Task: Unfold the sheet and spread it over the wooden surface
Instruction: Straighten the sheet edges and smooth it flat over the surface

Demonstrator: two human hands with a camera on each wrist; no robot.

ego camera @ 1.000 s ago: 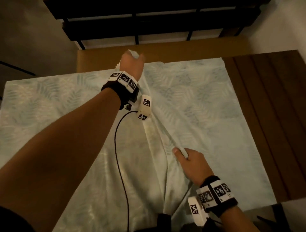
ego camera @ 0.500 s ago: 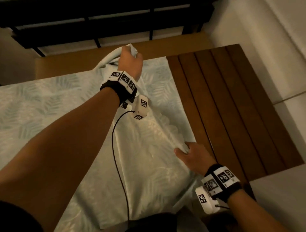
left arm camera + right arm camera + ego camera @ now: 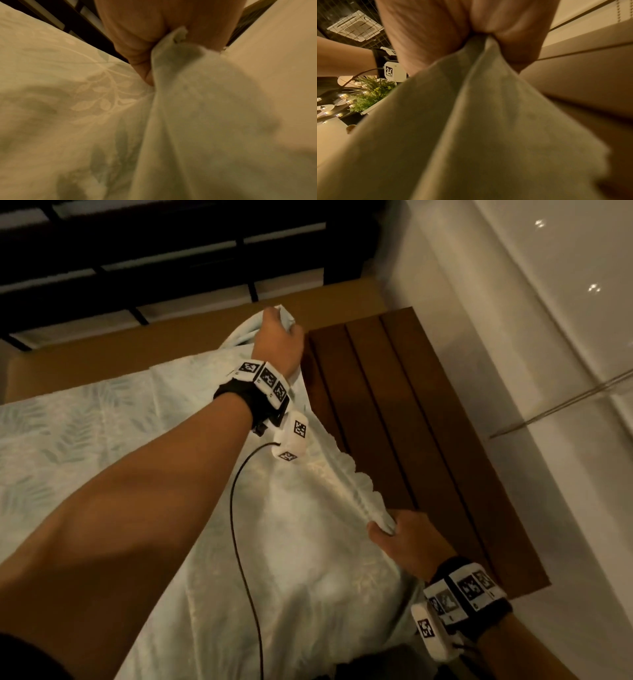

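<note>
Slippage is the main risk: both hands grip only small bunches of the sheet (image 3: 102,446). The left hand (image 3: 279,344) is clenched on a gathered corner at the far side, the right hand (image 3: 407,537) clenched on a bunched fold at the near side, and the cloth sags between them. A sharp tug could pull a bunch free and drop that end in a heap. Uneven pulling would, I judge, lay it skewed, and a hard tug might drag the spread part at the left out of place

The sheet lies over the left part of the wooden surface (image 3: 404,446), its lifted edge running between the two hands; the dark slats to the right are bare. That is the open room. Past the slats' right edge is only pale floor (image 3: 513,371), so overshoot would let cloth hang off. A dark rail (image 3: 171,251) bounds the far side, just beyond the left hand
</note>
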